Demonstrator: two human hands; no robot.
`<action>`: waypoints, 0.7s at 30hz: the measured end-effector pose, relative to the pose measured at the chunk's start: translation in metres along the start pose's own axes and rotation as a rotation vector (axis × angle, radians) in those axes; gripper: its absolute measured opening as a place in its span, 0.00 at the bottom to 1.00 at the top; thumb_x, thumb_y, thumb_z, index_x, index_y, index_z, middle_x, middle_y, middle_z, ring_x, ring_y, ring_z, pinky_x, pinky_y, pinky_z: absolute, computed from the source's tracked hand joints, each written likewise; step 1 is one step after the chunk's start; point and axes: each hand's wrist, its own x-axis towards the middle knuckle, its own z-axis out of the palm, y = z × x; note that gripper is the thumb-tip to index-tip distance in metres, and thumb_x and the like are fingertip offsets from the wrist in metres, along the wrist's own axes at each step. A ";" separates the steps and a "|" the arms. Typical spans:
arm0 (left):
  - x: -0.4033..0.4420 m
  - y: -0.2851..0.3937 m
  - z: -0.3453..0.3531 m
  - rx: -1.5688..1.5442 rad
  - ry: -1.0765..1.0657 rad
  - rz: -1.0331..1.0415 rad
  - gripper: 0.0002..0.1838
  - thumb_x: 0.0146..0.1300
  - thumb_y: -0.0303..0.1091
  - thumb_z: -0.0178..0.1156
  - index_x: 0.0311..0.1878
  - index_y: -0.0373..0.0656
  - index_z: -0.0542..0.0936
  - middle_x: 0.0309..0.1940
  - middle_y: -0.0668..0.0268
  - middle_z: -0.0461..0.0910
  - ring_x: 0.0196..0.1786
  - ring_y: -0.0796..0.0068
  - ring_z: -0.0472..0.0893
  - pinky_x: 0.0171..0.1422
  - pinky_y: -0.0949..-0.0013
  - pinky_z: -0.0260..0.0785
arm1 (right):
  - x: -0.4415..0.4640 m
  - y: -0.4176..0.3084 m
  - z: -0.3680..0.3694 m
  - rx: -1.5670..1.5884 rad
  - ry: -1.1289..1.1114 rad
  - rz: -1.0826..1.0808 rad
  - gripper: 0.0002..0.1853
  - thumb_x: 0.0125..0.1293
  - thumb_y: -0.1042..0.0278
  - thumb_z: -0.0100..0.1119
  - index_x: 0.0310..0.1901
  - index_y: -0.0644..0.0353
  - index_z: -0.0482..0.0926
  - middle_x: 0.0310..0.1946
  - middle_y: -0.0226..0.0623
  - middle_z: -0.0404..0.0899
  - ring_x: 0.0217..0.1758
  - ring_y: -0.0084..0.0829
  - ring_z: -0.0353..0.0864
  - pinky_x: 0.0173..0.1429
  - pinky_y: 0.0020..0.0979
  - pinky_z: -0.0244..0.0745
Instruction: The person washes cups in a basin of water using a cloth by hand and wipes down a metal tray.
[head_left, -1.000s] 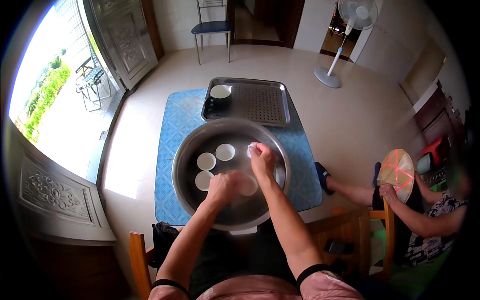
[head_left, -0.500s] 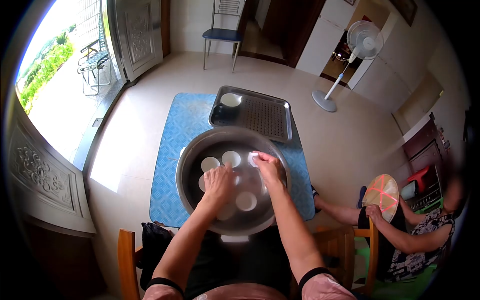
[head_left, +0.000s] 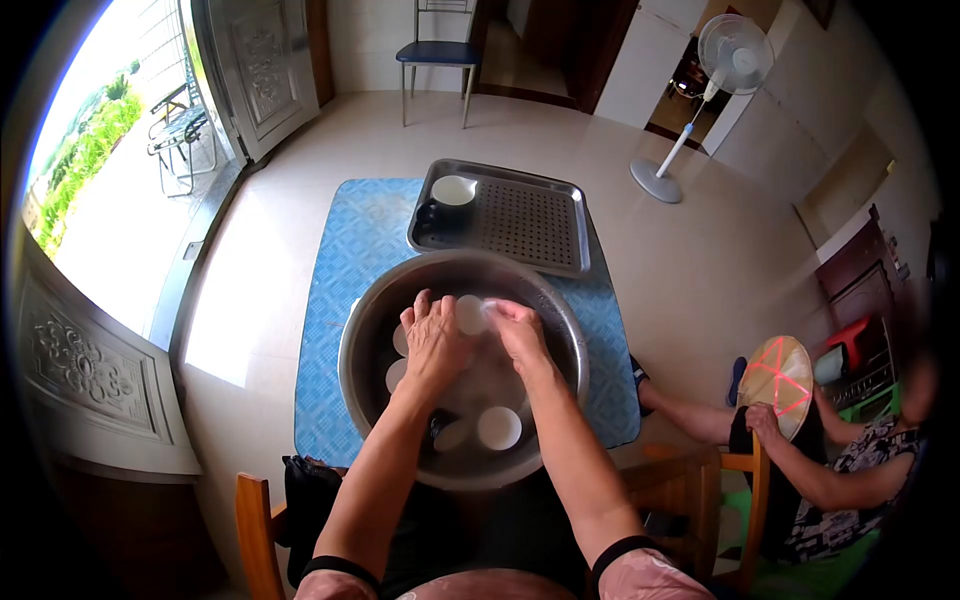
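In the head view, a table point(head_left: 330, 260) with a blue patterned top, on a pale, glossy floor point(head_left: 275, 290). To the left, an open metal door point(head_left: 268, 75) with greenery beyond; at the far wall, a chair point(head_left: 438, 54) with a dark blue seat; farther right, a standing fan point(head_left: 736, 55). On the far side of the table, a metal tray point(head_left: 540, 220) with a white cup point(head_left: 455, 190) at its left end. Nearer, a wide metal basin point(head_left: 566, 345) with several white cups point(head_left: 499, 428) inside: two by the left hand point(head_left: 433, 340), one between both hands, two nearer the rim. Left fingers bent and slightly parted over the cups, partly blocking the view; cannot tell whether gripping anything. Right hand point(head_left: 515, 328) with fingertips pinched together on a small white thing point(head_left: 490, 309), blurred, just beside the middle cup. At right, a seated person point(head_left: 835, 480) with a round woven disc point(head_left: 777, 388) in hand, behind a wooden chair point(head_left: 690, 480).
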 end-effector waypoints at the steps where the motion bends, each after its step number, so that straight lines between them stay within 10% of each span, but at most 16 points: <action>1: 0.002 0.003 -0.003 -0.043 0.044 0.037 0.31 0.43 0.37 0.74 0.51 0.42 0.74 0.49 0.55 0.74 0.62 0.49 0.69 0.60 0.50 0.57 | -0.002 -0.005 0.000 0.024 0.014 0.032 0.16 0.66 0.68 0.63 0.52 0.67 0.81 0.41 0.36 0.84 0.42 0.21 0.81 0.47 0.24 0.75; 12: 0.010 0.019 -0.025 -0.583 0.076 0.000 0.26 0.53 0.30 0.70 0.56 0.41 0.73 0.46 0.58 0.79 0.44 0.64 0.80 0.49 0.64 0.73 | 0.005 -0.001 0.000 0.577 -0.151 0.348 0.10 0.64 0.70 0.63 0.47 0.58 0.81 0.31 0.26 0.81 0.28 0.19 0.73 0.31 0.21 0.66; 21: 0.012 0.010 -0.015 -0.786 -0.061 -0.347 0.21 0.73 0.50 0.51 0.48 0.39 0.76 0.31 0.65 0.77 0.34 0.78 0.73 0.40 0.74 0.67 | -0.010 -0.023 0.014 0.324 -0.051 -0.080 0.14 0.63 0.70 0.66 0.49 0.63 0.80 0.34 0.28 0.82 0.32 0.17 0.77 0.38 0.21 0.72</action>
